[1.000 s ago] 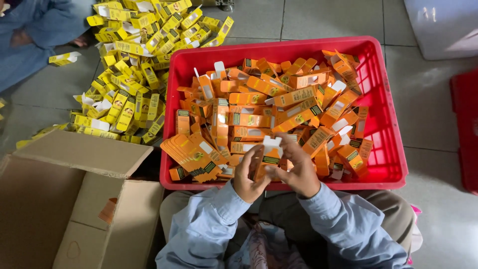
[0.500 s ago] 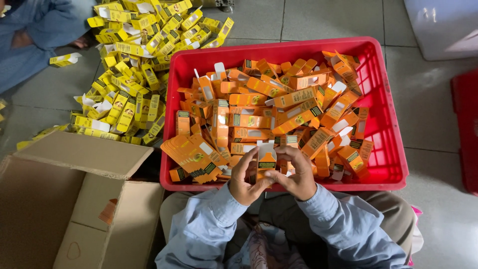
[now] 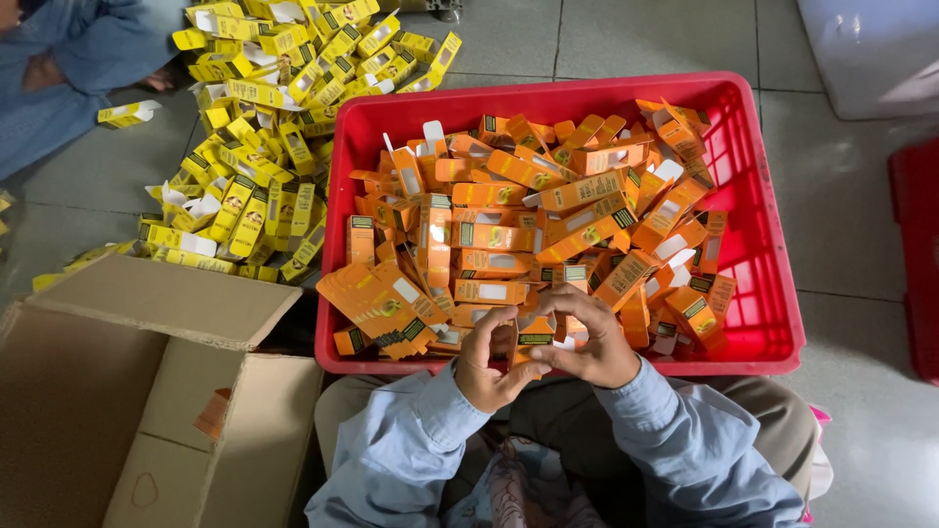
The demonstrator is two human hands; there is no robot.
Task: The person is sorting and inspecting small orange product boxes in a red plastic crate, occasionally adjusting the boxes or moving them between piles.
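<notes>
Orange carton (image 3: 533, 344) sat pinched between left hand (image 3: 486, 364) and right hand (image 3: 587, 342), both curled shut on it, at the near rim of the red crate (image 3: 773, 293). Best done by squaring the flaps with fingertips, keeping panels uncrushed.

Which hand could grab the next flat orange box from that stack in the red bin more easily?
Probably the left hand. The stack of flat orange boxes lies just beside it in the red bin, while the right hand sits farther off. Both hands hold one small orange box.
</notes>
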